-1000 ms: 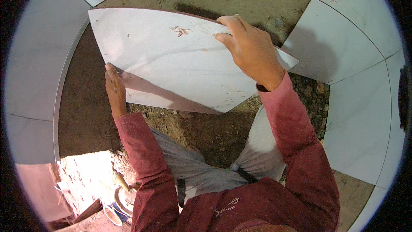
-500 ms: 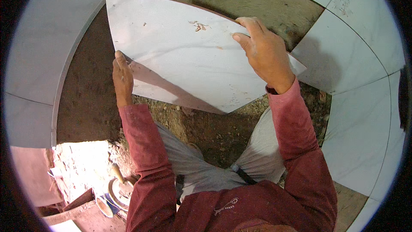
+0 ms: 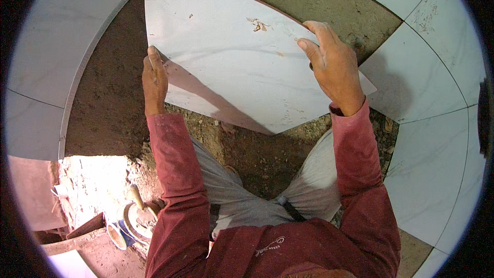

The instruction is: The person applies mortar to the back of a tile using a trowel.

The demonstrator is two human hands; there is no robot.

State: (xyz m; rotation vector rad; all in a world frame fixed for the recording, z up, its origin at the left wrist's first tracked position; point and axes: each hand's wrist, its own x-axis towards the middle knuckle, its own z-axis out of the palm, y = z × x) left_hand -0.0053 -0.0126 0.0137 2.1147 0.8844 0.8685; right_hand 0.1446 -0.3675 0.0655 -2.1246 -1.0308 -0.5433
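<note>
Between my two hands is a large white floor tile (image 3: 226, 56) with faint grey veining and a few dirt marks, tilted above the ground. My left hand (image 3: 155, 80) grips its left edge, thumb on the upper face. On the far right edge, my right hand (image 3: 334, 64) is closed, thumb on top and fingers curled over the rim. Beyond and left of the tile shows a bed of grey-brown mortar (image 3: 110, 108). The tile's right corner overlaps a laid tile (image 3: 417, 77) in this view; whether they touch I cannot tell.
Laid white tiles (image 3: 432, 170) border the right and far sides; others (image 3: 41, 72) with a straight raised edge run along the left. Rubble and soil (image 3: 257, 164) lie between my legs. At lower left are a trowel (image 3: 137, 196), a round container (image 3: 139, 221) and a blue-and-white can (image 3: 118, 234).
The tile and both hands have shifted slightly to the right in view, and the tile's far left corner sits higher. The grip of both hands is unchanged.
</note>
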